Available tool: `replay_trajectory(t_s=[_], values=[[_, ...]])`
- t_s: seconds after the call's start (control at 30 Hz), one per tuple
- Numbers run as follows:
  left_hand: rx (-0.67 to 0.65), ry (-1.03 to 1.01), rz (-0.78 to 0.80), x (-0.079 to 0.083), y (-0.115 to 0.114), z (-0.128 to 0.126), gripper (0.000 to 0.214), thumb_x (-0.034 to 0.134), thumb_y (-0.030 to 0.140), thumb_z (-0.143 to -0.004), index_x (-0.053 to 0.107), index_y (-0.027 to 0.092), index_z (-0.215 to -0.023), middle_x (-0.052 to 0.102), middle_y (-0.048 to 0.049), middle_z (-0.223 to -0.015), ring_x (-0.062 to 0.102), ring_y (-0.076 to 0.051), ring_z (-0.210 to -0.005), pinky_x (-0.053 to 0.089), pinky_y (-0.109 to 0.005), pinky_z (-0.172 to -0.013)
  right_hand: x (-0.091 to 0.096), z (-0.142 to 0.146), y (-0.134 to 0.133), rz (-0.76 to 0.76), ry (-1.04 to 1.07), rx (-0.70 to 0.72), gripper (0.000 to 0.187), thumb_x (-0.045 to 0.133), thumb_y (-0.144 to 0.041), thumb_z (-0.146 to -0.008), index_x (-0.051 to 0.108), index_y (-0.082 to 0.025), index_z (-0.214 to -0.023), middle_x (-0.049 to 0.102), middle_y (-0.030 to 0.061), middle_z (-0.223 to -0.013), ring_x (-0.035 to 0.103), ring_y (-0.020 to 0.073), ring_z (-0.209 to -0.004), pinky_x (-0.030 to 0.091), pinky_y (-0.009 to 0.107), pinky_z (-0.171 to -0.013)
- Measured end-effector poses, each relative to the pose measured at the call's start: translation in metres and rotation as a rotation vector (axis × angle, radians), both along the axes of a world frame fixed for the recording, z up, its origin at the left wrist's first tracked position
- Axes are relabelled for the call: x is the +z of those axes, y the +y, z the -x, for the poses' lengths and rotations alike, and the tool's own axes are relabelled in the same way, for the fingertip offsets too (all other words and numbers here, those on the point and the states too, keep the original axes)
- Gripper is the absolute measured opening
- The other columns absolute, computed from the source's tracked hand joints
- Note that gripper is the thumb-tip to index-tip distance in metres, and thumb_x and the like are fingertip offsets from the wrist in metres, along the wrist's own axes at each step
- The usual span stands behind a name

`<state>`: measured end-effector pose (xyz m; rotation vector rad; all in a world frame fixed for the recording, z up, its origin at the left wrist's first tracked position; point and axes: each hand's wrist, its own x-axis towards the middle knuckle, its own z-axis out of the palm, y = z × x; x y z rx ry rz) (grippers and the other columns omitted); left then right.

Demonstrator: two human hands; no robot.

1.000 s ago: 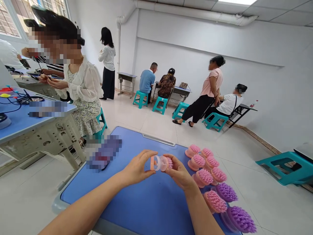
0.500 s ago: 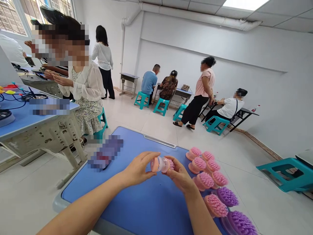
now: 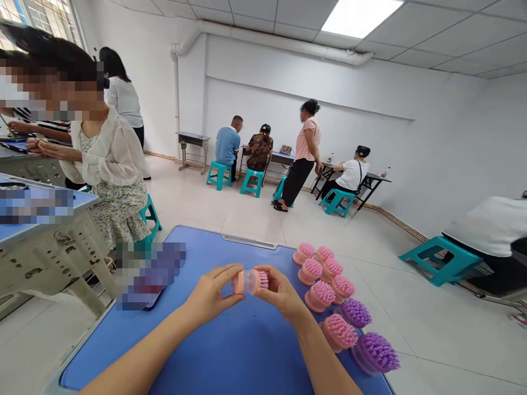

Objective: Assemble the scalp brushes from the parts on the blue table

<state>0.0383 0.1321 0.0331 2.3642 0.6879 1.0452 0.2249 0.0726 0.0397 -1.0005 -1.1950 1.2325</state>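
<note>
View from my seat: white-painted walls (image 3: 313, 93) above a pale tiled floor (image 3: 230, 219) with a brown skirting strip (image 3: 395, 219); a white overhead pipe (image 3: 284, 46); a glowing rectangular ceiling panel (image 3: 360, 16); a barred window (image 3: 41, 16); teal plastic stools (image 3: 219, 174); a grey metal-framed desk (image 3: 193, 141).

A blue plastic desktop (image 3: 230, 356) is carrying pink silicone bristle brushes (image 3: 319, 293) and purple silicone bristle brushes (image 3: 356, 312) at right. A blurred object (image 3: 148, 274) is lying at left.

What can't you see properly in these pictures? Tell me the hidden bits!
Head view:
- The brush: partly hidden by the left hand and right hand.
- The patch on the blue board: pixelated, so nobody can tell what it is.
- The second patch on the left desk: pixelated too.
- The far-right person: cut off by the picture's edge.
</note>
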Motion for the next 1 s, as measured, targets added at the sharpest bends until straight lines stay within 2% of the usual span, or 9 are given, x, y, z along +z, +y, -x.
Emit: replay_trajectory(t_s=[0.2, 0.37, 0.43, 0.5, 0.6, 0.77, 0.83, 0.9, 1.0], values=[[-0.054, 0.016, 0.492, 0.012, 0.000, -0.001, 0.041, 0.062, 0.034, -0.069, 0.058, 0.018, -0.107, 0.070, -0.0020, -0.089, 0.064, -0.019, -0.079, 0.053, -0.028, -0.072, -0.002, 0.000, -0.001, -0.041, -0.175, -0.028, 0.041, 0.072, -0.025, -0.061, 0.054, -0.022, -0.098, 0.055, -0.0017, -0.080, 0.050, 0.0125, -0.069, 0.043, 0.027, -0.065], [-0.173, 0.060, 0.626, 0.013, 0.005, 0.001, 0.031, 0.051, 0.041, -0.077, 0.063, 0.015, -0.090, 0.066, 0.0008, -0.073, 0.061, -0.016, -0.070, 0.048, -0.023, -0.061, -0.001, 0.000, -0.004, -0.147, -0.309, 0.000, 0.042, 0.069, -0.020, -0.064, 0.056, -0.023, -0.104, 0.054, 0.0022, -0.099, 0.053, 0.0156, -0.084, 0.045, 0.031, -0.075], [-0.204, 0.034, 0.670, 0.011, 0.005, 0.000, 0.031, 0.053, 0.039, -0.075, 0.061, 0.016, -0.093, 0.067, 0.0001, -0.078, 0.061, -0.017, -0.074, 0.049, -0.025, -0.065, 0.001, -0.002, -0.005, -0.187, -0.341, -0.001, 0.042, 0.069, -0.020, -0.063, 0.057, -0.024, -0.103, 0.053, 0.0030, -0.107, 0.052, 0.0175, -0.091, 0.044, 0.031, -0.078], [-0.211, -0.013, 0.705, 0.007, 0.005, -0.001, 0.038, 0.060, 0.035, -0.070, 0.057, 0.016, -0.103, 0.068, -0.0016, -0.088, 0.062, -0.019, -0.082, 0.051, -0.028, -0.073, 0.003, -0.003, -0.005, -0.180, -0.376, -0.014, 0.043, 0.071, -0.021, -0.062, 0.058, -0.024, -0.103, 0.054, 0.0026, -0.103, 0.053, 0.0177, -0.089, 0.045, 0.031, -0.077], [-0.164, -0.025, 0.633, 0.002, 0.005, -0.002, 0.052, 0.065, 0.029, -0.065, 0.051, 0.016, -0.113, 0.066, -0.0049, -0.102, 0.061, -0.021, -0.093, 0.049, -0.032, -0.085, 0.002, -0.004, -0.004, -0.106, -0.387, -0.020, 0.045, 0.071, -0.026, -0.063, 0.056, -0.022, -0.105, 0.057, 0.0010, -0.090, 0.054, 0.0151, -0.076, 0.046, 0.029, -0.069], [-0.066, 0.038, 0.194, -0.002, 0.004, -0.001, 0.046, 0.064, 0.026, -0.065, 0.054, 0.023, -0.110, 0.062, -0.0055, -0.113, 0.057, -0.022, -0.104, 0.045, -0.037, -0.092, -0.003, 0.004, 0.002, 0.025, -0.203, -0.025, 0.034, 0.057, -0.045, -0.074, 0.056, -0.016, -0.092, 0.055, -0.0029, -0.060, 0.049, 0.0104, -0.052, 0.042, 0.025, -0.050], [-0.066, 0.040, 0.100, 0.001, 0.002, -0.002, 0.042, 0.063, 0.023, -0.065, 0.054, 0.023, -0.107, 0.063, -0.0056, -0.110, 0.058, -0.022, -0.102, 0.046, -0.037, -0.090, -0.004, 0.008, 0.003, 0.087, -0.141, -0.046, 0.037, 0.050, -0.051, -0.078, 0.055, -0.015, -0.083, 0.051, -0.0043, -0.051, 0.047, 0.0093, -0.044, 0.041, 0.025, -0.046], [-0.051, 0.045, 0.131, 0.005, -0.001, -0.004, 0.039, 0.062, 0.021, -0.065, 0.054, 0.021, -0.103, 0.065, -0.0053, -0.102, 0.062, -0.020, -0.092, 0.051, -0.035, -0.083, -0.003, 0.011, 0.003, 0.133, -0.084, -0.063, 0.042, 0.046, -0.056, -0.078, 0.055, -0.015, -0.085, 0.053, -0.0030, -0.055, 0.050, 0.0098, -0.044, 0.043, 0.025, -0.045], [-0.028, 0.020, 0.324, 0.010, -0.004, -0.007, 0.029, 0.059, 0.025, -0.068, 0.053, 0.018, -0.096, 0.067, -0.0028, -0.083, 0.065, -0.017, -0.075, 0.055, -0.031, -0.071, 0.000, 0.011, -0.001, 0.120, 0.008, -0.030, 0.052, 0.059, -0.053, -0.071, 0.048, -0.021, -0.110, 0.057, 0.0020, -0.084, 0.058, 0.0134, -0.065, 0.049, 0.028, -0.055]])
